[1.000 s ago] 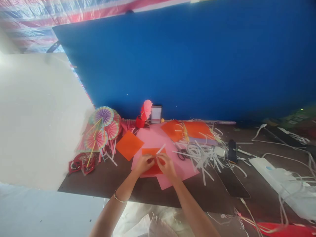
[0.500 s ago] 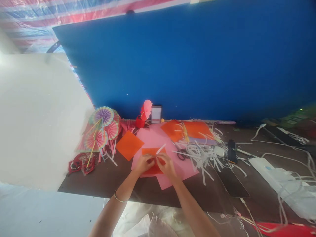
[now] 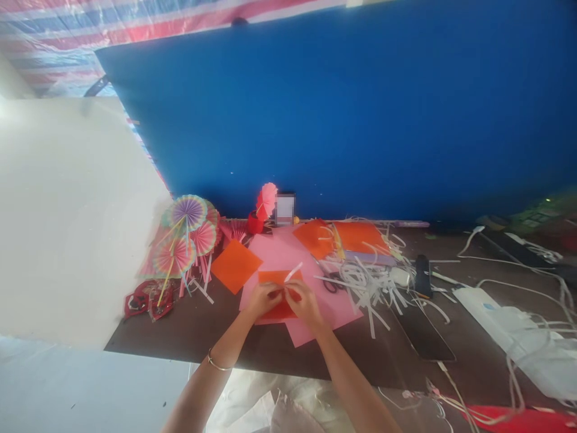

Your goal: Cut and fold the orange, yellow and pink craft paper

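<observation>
My left hand [image 3: 264,299] and my right hand [image 3: 305,302] meet over a red-orange paper square [image 3: 273,277] lying on pink paper sheets [image 3: 282,252]. Both hands pinch a thin white paper strip [image 3: 293,272] whose free end sticks up and to the right. The fingertips touch each other at the middle of the square. A thin bangle [image 3: 215,363] circles my left wrist.
An orange square [image 3: 235,265] lies to the left, more orange sheets [image 3: 356,236] at the back. Colourful paper fans [image 3: 186,231] stand far left. Scissors [image 3: 331,282], a heap of white strips [image 3: 369,279], a phone [image 3: 421,331], cables and a blue board [image 3: 342,114] surround them.
</observation>
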`<action>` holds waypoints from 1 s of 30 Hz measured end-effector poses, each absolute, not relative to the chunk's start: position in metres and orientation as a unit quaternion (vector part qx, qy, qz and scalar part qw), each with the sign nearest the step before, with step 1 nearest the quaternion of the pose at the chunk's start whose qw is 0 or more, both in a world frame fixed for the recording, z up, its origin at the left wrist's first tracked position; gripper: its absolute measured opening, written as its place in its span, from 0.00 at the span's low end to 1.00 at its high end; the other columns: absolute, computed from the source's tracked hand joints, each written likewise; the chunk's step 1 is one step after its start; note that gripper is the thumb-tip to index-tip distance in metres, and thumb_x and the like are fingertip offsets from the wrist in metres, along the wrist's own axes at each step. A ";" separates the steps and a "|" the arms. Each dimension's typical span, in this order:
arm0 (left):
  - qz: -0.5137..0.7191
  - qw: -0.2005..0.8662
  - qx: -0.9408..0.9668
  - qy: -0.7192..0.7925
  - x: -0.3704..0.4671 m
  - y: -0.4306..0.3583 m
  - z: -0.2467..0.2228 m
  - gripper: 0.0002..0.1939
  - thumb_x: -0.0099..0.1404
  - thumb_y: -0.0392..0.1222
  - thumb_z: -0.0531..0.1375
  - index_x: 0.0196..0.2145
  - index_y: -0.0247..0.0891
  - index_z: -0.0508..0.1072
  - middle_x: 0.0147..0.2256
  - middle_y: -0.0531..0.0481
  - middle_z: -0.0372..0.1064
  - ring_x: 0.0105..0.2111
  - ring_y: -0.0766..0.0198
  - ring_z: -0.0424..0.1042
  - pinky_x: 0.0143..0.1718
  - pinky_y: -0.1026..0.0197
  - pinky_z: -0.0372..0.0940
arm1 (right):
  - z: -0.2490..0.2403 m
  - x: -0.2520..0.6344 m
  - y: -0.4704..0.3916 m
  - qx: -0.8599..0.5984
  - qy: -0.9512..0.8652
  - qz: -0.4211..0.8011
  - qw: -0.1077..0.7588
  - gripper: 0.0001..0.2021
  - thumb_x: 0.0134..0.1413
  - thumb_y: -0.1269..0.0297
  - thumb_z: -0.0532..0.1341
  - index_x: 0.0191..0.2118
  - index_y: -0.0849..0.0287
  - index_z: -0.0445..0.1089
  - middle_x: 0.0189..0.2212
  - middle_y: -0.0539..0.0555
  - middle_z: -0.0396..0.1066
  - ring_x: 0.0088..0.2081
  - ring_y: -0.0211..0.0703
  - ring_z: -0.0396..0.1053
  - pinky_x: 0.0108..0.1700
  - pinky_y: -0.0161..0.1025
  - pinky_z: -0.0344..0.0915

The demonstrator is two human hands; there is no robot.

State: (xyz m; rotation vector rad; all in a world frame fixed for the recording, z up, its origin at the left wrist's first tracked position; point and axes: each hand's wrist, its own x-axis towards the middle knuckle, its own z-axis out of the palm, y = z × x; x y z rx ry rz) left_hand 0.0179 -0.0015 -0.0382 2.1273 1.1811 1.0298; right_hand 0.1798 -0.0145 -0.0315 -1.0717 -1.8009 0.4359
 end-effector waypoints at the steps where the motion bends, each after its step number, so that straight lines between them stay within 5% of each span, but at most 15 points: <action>1: 0.378 0.249 0.780 0.432 0.018 -0.002 -0.038 0.09 0.57 0.36 0.56 0.32 0.39 0.76 0.30 0.49 0.74 0.29 0.64 0.70 0.32 0.64 0.63 | -0.032 0.180 -0.014 -0.439 -0.739 0.179 0.479 0.07 0.54 0.69 0.55 0.35 0.56 0.71 0.33 0.53 0.72 0.37 0.42 0.70 0.40 0.41 0.68; 13: 0.399 0.309 0.744 0.438 0.019 -0.003 -0.035 0.09 0.57 0.37 0.57 0.33 0.40 0.77 0.31 0.48 0.75 0.30 0.62 0.70 0.34 0.61 0.63 | -0.033 0.179 -0.012 -0.448 -0.715 0.171 0.509 0.07 0.55 0.67 0.55 0.33 0.56 0.70 0.31 0.54 0.72 0.36 0.42 0.70 0.39 0.41 0.68; 25: 0.499 0.575 0.495 0.419 0.005 0.008 -0.020 0.09 0.51 0.44 0.61 0.23 0.36 0.74 0.25 0.47 0.73 0.31 0.56 0.73 0.39 0.53 0.66 | -0.018 0.192 -0.008 -0.582 -0.497 0.261 0.588 0.12 0.50 0.57 0.57 0.31 0.61 0.71 0.30 0.56 0.73 0.32 0.44 0.70 0.35 0.40 0.68; 30: 0.516 0.682 0.382 0.350 -0.006 0.017 -0.021 0.08 0.50 0.44 0.59 0.23 0.35 0.70 0.31 0.42 0.75 0.40 0.48 0.73 0.48 0.44 0.61 | -0.015 0.204 -0.002 -0.597 -0.355 0.325 0.642 0.15 0.44 0.54 0.62 0.30 0.63 0.73 0.24 0.54 0.74 0.28 0.44 0.71 0.35 0.43 0.68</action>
